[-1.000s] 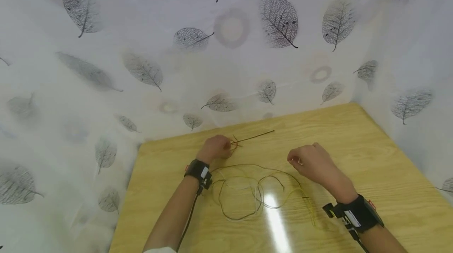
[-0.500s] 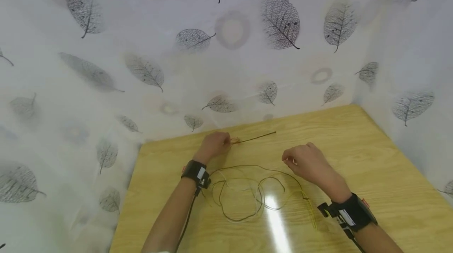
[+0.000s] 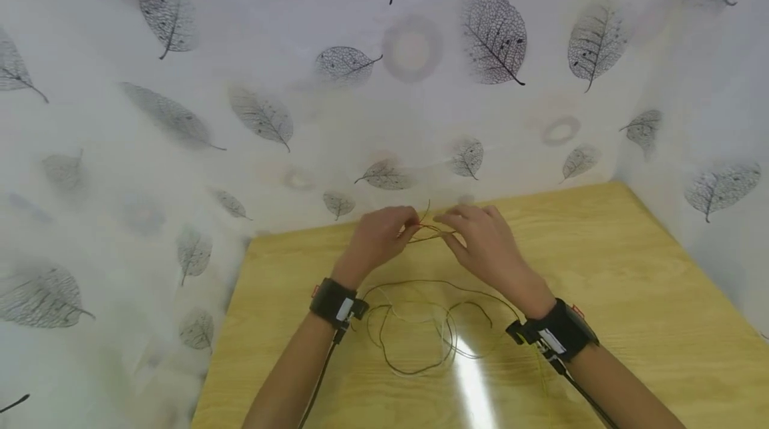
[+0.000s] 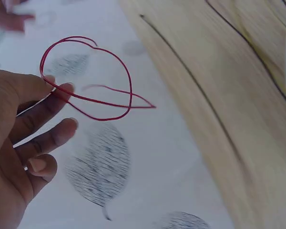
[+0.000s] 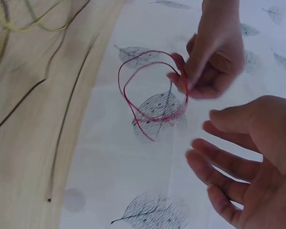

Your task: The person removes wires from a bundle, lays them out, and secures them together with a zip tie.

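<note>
My left hand (image 3: 380, 237) pinches a thin red wire (image 4: 130, 88) between thumb and forefinger above the far edge of the table, its other fingers loosely bent. The wire is bent into loose loops with a free end sticking out. Facing it, my right hand (image 3: 485, 245) has its fingers spread and bent a little. In the right wrist view the red loops hang apart from the right hand's fingertips (image 5: 214, 117), with nothing visible between them. A straight dark wire (image 5: 66, 119) lies on the table near its far edge, below both hands.
Loosely coiled dark, yellow and white wires (image 3: 414, 373) lie on the wooden table (image 3: 601, 295) nearer to me. Walls covered in white leaf-print sheeting (image 3: 420, 129) rise behind the table and at both sides. A black camera strap (image 3: 330, 301) sits on each wrist, with a cable.
My left hand has lifted the red wire from beside the straight dark wire. The right hand has moved left and away from me, up to the red wire, and its fingers have spread.
</note>
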